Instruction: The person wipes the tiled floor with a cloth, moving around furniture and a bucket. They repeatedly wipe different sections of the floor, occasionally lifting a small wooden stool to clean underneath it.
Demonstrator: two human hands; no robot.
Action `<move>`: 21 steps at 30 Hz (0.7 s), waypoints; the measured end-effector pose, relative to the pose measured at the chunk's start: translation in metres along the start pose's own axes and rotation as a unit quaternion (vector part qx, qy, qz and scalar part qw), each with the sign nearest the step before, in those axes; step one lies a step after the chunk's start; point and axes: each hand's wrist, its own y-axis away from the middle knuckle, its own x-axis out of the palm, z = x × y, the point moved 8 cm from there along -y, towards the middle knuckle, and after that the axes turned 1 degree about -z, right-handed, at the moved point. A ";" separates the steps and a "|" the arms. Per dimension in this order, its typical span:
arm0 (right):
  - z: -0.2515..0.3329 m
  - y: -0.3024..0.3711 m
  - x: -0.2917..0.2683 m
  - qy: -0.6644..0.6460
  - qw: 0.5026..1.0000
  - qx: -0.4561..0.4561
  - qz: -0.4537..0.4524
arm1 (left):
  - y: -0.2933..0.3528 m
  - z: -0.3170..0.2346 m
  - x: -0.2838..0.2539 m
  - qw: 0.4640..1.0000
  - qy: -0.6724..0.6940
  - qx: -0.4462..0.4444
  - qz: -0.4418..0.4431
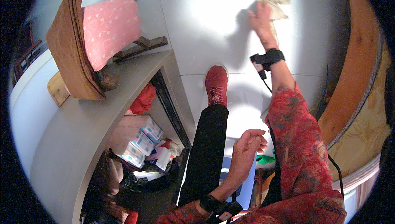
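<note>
My right hand [261, 21] is stretched far forward over the bright white floor. A cream cloth [276, 3] is in its grip, bunched at the fingers, with one strip trailing along the wrist. Motion blurs the hand and cloth a little, and a shadow falls to their left. Closer to me, my left hand [248, 144] hangs near my legs, its fingers curled in and nothing visible in them. Each wrist wears a black strap with a small box. My red shoe [216, 85] stands on the floor between the hands and the cabinet.
At left, a grey cabinet [98, 111] stands open, with packages [143, 142] and a red cloth [144, 99] inside. On it rests a wooden stool [142, 49] with pink fabric [112, 28] and brown cloth [68, 47]. A curved wooden furniture edge [349, 72] runs along the right.
</note>
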 end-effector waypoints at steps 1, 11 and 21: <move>0.030 0.000 0.016 -0.029 0.998 -0.045 0.010 | 0.000 -0.001 -0.001 1.000 -0.009 -0.003 0.004; 0.160 0.166 0.083 0.090 0.880 -0.360 0.297 | -0.003 -0.005 -0.011 0.999 0.014 0.006 -0.031; -0.049 0.116 -0.039 0.059 0.990 -0.093 0.088 | -0.009 -0.001 -0.004 0.999 -0.006 -0.003 -0.035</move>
